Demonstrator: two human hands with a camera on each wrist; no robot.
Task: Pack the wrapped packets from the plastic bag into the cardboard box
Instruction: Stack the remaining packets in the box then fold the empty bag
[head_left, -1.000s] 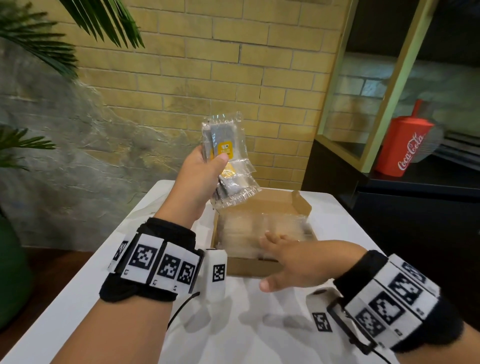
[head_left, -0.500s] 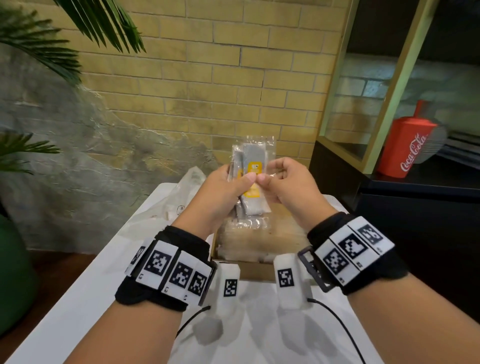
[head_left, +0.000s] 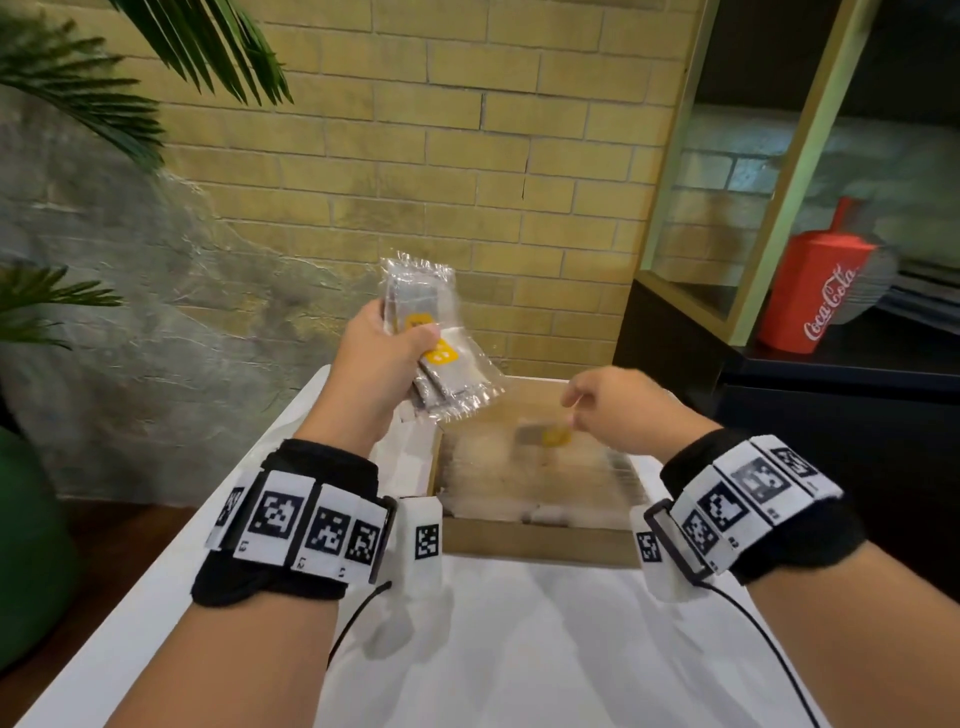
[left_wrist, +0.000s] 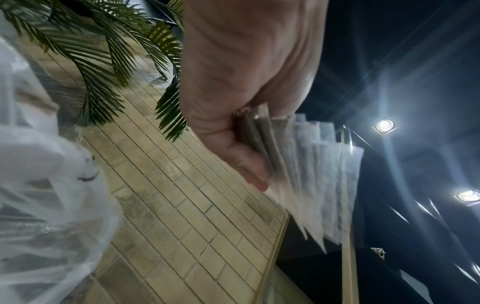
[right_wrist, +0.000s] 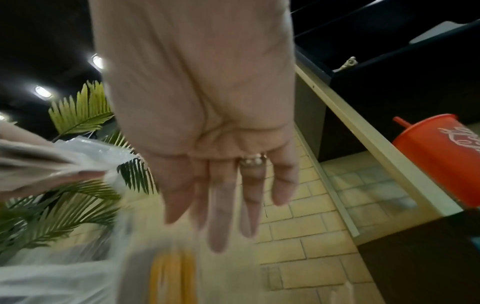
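Observation:
My left hand (head_left: 395, 353) is raised behind the box's left corner and grips a fan of several clear wrapped packets (head_left: 441, 353) with yellow labels; the left wrist view shows their edges (left_wrist: 298, 160) pressed in the fingers. My right hand (head_left: 597, 410) hovers over the open cardboard box (head_left: 540, 543). Its fingers (right_wrist: 221, 216) are straight. One blurred packet (head_left: 545, 435) is just beneath them, and I cannot tell whether they touch it. More packets (head_left: 535, 483) lie inside the box. The plastic bag (left_wrist: 39, 195) lies crumpled to the left.
The box stands on a white table (head_left: 519, 649) against a brick wall. A red cup (head_left: 815, 291) sits on a dark shelf unit at the right. Palm leaves (head_left: 78, 104) hang at the left.
Both hands met at the bundle half a second ago. The right hand has since dropped to the right over the box with one packet, and the left hand has drawn back left with the rest.

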